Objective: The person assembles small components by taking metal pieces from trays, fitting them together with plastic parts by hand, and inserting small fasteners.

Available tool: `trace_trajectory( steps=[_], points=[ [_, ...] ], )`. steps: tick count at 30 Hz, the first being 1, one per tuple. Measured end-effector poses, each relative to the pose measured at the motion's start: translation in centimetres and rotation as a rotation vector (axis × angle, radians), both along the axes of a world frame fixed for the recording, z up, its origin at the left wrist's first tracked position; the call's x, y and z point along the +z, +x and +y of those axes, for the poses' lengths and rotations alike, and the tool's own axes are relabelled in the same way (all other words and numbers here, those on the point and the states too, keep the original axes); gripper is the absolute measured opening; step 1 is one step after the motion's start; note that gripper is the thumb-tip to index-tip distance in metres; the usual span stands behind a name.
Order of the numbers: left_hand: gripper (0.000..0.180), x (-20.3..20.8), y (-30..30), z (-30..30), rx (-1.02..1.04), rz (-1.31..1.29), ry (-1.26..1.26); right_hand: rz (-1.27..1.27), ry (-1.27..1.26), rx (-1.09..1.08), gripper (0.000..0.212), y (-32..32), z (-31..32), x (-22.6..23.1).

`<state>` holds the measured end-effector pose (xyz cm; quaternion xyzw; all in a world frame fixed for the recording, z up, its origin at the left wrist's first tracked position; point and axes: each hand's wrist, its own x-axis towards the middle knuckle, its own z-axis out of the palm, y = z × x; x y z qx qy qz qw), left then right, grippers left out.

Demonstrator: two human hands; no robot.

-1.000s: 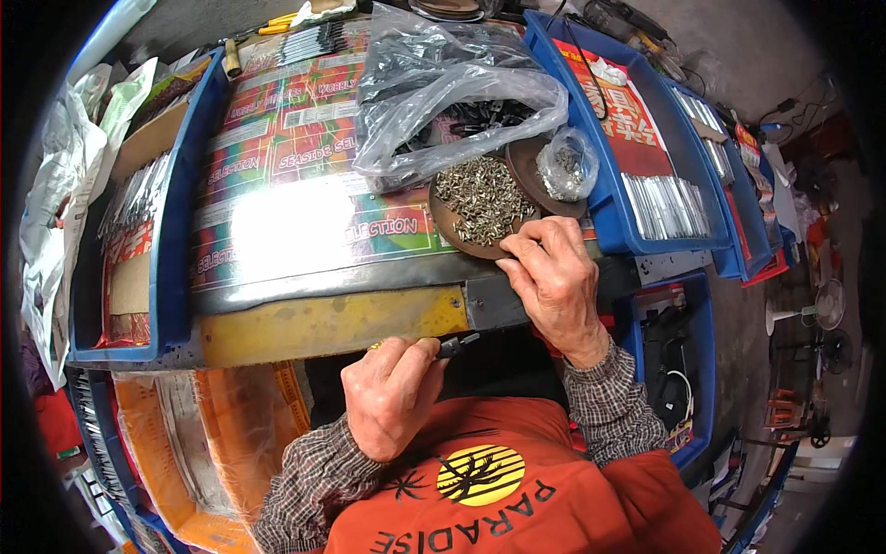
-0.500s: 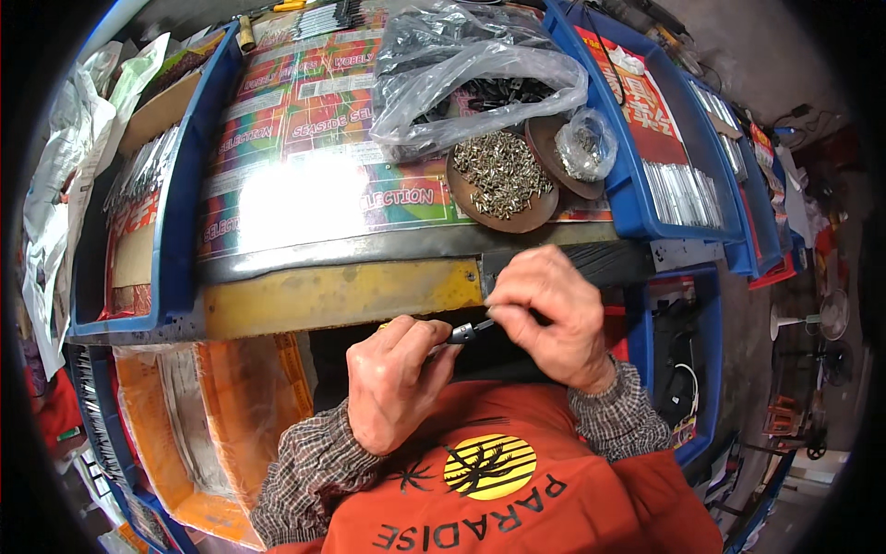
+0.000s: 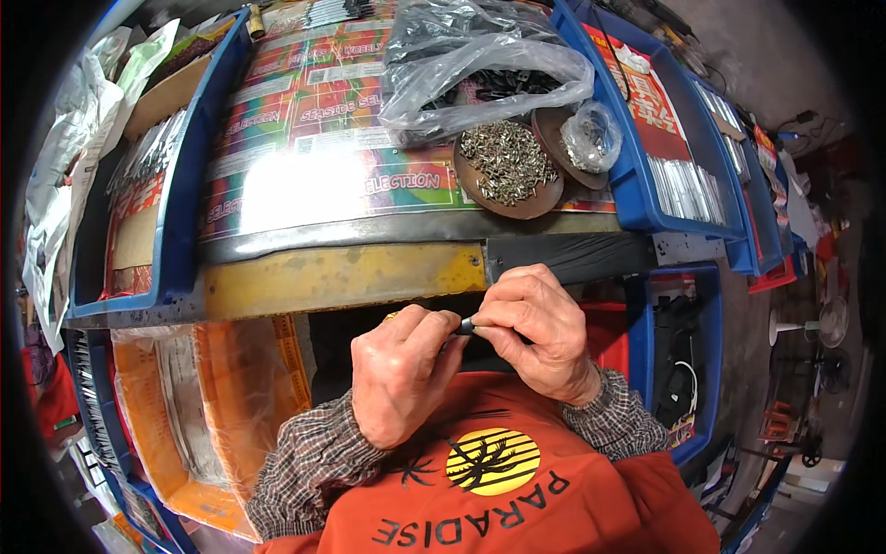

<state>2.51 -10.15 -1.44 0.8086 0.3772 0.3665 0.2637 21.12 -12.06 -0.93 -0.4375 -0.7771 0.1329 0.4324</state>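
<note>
Close in front of my body, both hands meet at a small dark cylindrical part (image 3: 465, 326). My left hand (image 3: 399, 369) is closed around its left end, with thumb and forefinger pinching it. At the other end, the fingertips of my right hand (image 3: 540, 337) are pressed together on the part. Only a short dark piece shows between the fingers; the rest is hidden. Beyond my hands, a brown bowl (image 3: 519, 209) of small metal pins (image 3: 506, 162) stands on the bench.
An open clear plastic bag (image 3: 489, 60) of black parts lies behind the bowl. Blue trays with metal strips flank the bench, one left (image 3: 175, 240) and one right (image 3: 637, 198). The yellow bench edge (image 3: 346, 282) runs before my hands. An orange-lined box (image 3: 245, 406) stands lower left.
My right hand has come down and left, closing the gap to my left hand. The thin shaft that showed between its fingers and the dark part is now hidden. The view has shifted slightly.
</note>
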Motion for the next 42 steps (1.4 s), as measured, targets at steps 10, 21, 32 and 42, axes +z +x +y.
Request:
trace_trajectory(
  steps=[10,21,32,42],
  points=[
    [0.025,0.3,-0.2,0.1,-0.001,0.068,0.078,-0.431,0.362,-0.089,0.029,-0.5,-1.2,-0.9],
    [0.022,1.5,-0.2,2.2,-0.009,0.16,0.173,-0.358,0.362,-0.139,0.031,-0.2,0.4,-1.2],
    [0.02,2.3,-2.2,17.5,0.289,0.261,0.295,-0.097,0.233,-0.18,0.028,1.9,3.1,-1.1],
    [0.018,-1.2,-2.6,32.1,0.431,0.386,0.406,-0.15,0.191,-0.138,0.027,2.1,3.0,-1.6]
  ],
)
